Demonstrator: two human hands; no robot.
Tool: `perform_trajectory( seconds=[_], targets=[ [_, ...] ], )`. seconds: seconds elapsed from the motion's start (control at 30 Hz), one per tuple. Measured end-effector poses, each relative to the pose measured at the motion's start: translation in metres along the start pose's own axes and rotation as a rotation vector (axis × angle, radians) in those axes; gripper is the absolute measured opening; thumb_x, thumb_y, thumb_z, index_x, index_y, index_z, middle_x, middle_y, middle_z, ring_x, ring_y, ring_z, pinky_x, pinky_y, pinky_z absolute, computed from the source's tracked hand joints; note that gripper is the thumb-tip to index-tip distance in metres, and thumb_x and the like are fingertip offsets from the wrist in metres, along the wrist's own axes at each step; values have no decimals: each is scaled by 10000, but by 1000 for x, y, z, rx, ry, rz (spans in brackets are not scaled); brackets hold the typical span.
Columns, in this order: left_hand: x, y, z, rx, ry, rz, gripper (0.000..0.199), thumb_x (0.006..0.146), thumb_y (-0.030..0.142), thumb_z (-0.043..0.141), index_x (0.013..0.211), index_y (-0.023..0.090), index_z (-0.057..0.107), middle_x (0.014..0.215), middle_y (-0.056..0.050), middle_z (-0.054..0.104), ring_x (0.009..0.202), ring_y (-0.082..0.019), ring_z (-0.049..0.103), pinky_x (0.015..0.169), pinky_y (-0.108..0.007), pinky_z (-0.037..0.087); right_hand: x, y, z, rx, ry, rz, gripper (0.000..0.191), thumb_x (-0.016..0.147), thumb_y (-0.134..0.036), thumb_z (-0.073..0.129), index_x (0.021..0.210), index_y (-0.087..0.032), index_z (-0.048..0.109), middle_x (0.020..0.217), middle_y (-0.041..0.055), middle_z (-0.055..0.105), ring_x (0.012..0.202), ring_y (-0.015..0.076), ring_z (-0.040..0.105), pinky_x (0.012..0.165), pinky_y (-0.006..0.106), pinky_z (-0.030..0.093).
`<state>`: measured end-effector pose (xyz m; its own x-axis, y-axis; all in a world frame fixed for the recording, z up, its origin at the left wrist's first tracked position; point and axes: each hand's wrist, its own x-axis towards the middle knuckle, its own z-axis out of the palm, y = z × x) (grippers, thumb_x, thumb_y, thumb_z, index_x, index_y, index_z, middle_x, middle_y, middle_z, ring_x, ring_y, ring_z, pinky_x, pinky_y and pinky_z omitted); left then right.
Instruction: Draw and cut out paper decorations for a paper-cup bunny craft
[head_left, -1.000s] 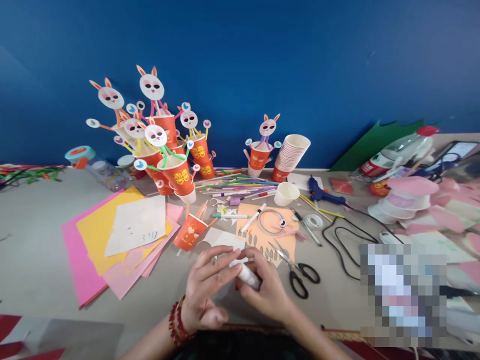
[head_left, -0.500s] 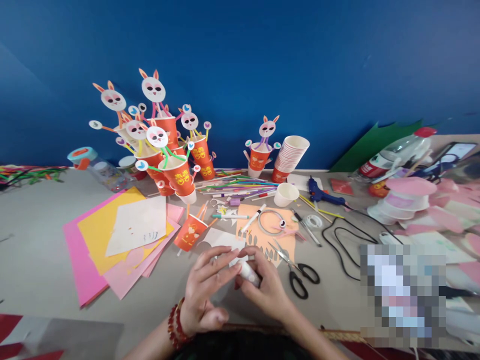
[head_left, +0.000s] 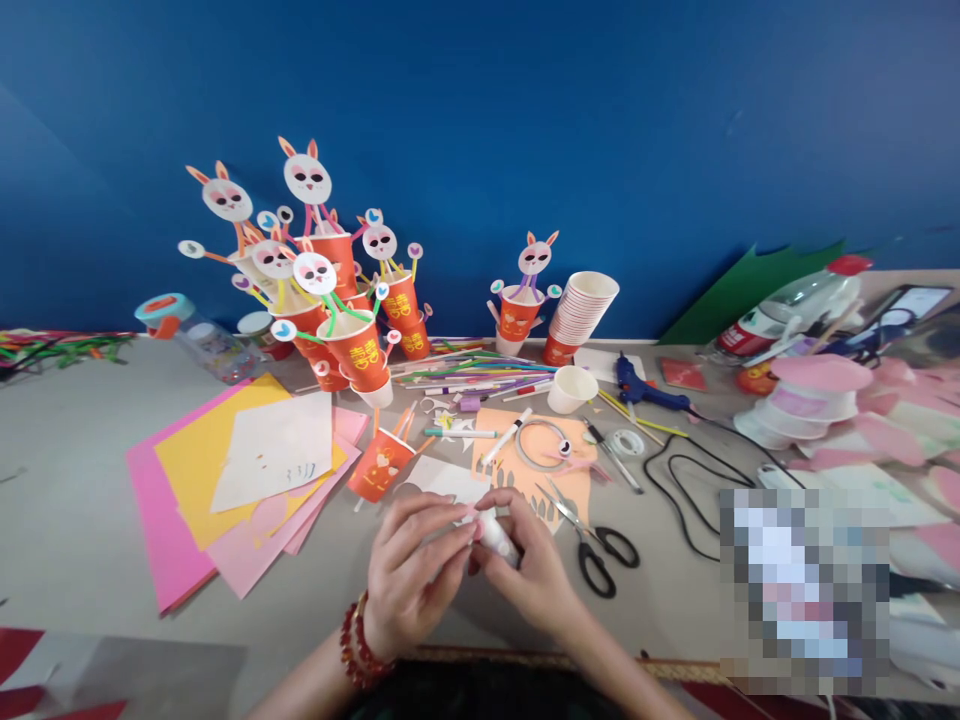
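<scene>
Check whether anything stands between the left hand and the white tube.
Nothing visible does. The left hand is right at the near-left end of the tube, which the right hand holds. The fingers hide the exact contact, so something tiny there can't be ruled out.

The tube (head_left: 496,538) is white, the beaded bracelet (head_left: 355,640) dark red. The nearest cup (head_left: 379,468) is orange-red with paler hearts; the stacked cups (head_left: 585,305) are white, striped red. One rabbit face (head_left: 307,182) is white with pink patches round black eyes. The paper sheets (head_left: 193,465) are magenta, yellow, white and pink. The glue gun (head_left: 636,388) is dark blue, the wall (head_left: 480,120) deep blue, the bench (head_left: 90,480) grey.
</scene>
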<state>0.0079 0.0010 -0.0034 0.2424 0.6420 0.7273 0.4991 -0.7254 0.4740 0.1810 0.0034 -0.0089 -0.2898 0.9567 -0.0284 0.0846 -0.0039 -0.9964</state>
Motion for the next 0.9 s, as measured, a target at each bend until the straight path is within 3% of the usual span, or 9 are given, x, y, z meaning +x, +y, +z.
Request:
perform_trajectory(
  seconds=[0.33,0.6,0.8,0.9],
  targets=[
    [7,2,3,59,10,1,283,830,85,628,1085,202,665,1000,-62,717,969,-234,622,868,-441,534,3,0,0,-123,44,-47,329,737,-121,540,1030,-230,439,581,-83,573,504,129,562,498,218,397],
    [5,-1,4,100,-24,25,315,815,75,627,1110,185,646,1002,-66,717,970,-244,610,892,-465,510,4,4,0,-181,61,-65,325,739,-120,540,1031,-220,434,548,-110,441,458,105,415,473,208,313],
    [3,-2,8,66,25,20,297,784,37,640,1048,172,646,965,-59,721,964,-239,607,879,-455,514,5,2,0,-145,60,-61,324,737,-109,542,1020,-227,438,557,-109,456,464,101,418,476,203,321],
    [2,3,9,8,73,3,296,773,17,639,1024,174,650,938,-52,719,938,-226,609,839,-422,522,5,3,-2,-90,50,-29,307,753,-114,540,1018,-231,436,593,-87,547,499,114,494,507,211,372]
  ],
)
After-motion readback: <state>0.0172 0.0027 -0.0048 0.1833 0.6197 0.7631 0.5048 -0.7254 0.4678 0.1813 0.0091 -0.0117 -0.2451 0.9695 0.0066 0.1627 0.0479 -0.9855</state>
